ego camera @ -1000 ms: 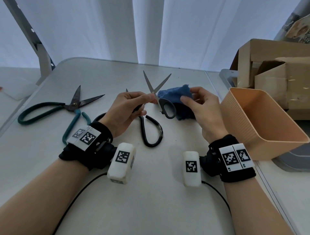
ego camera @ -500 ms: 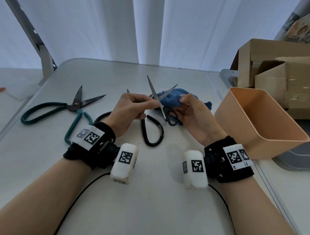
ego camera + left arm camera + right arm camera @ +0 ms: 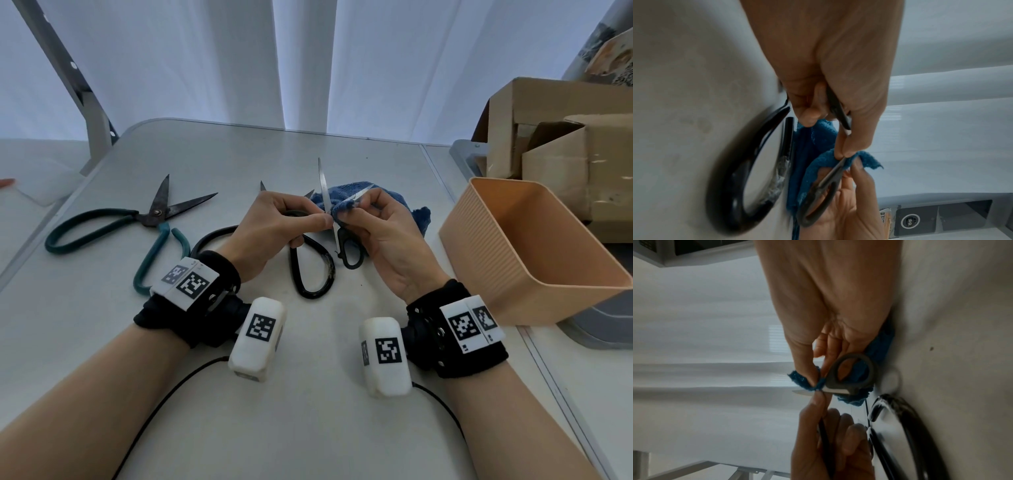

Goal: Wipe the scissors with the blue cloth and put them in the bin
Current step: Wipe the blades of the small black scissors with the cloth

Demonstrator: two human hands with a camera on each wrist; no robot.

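i see my left hand [image 3: 274, 224] pinching the small scissors [image 3: 334, 222] near their pivot, blades spread and pointing toward 12 o'clock, held above the table [image 3: 205, 150]. my right hand [image 3: 380, 229] grips a fold of the blue cloth [image 3: 419, 216] around one blade, thumb and fingertips closed on it. the orange bin [image 3: 520, 253] stands at 3 o'clock, near the hands. black-handled scissors [image 3: 310, 270] lie just under my hands, and teal-handled scissors [image 3: 150, 219] lie at 9 o'clock.
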